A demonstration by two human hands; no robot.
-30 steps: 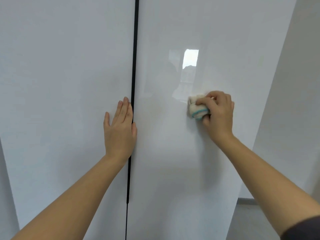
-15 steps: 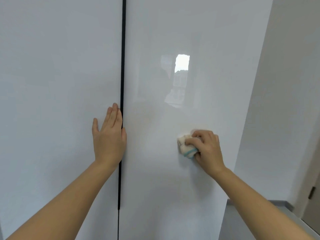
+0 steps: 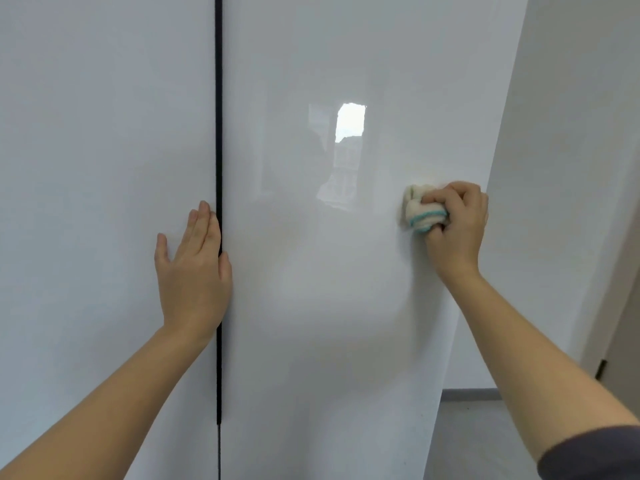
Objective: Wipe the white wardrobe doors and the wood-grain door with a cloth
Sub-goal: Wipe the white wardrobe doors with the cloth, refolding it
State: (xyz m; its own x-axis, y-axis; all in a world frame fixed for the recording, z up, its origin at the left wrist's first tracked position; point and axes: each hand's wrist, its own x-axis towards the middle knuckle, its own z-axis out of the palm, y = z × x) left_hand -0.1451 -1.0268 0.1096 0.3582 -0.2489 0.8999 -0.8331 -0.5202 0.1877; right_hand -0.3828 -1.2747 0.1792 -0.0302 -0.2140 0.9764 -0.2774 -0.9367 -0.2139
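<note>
plain white wall [image 3: 568, 168]: stands on the right side | smooth grey floor [image 3: 485, 445]: lies at the bottom right, under the wall | thin grey strip [image 3: 467, 394]: runs along the wall's foot, touching the floor | small dark piece [image 3: 602, 368]: far right edge, too small to tell

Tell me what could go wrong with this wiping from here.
1. The cloth is bunched small in the right hand, so strokes may miss patches of the glossy right door.
2. The left hand lies flat on the left door beside the gap and may leave prints.
3. The cloth is near the right door's outer edge and could slip off it.
</note>
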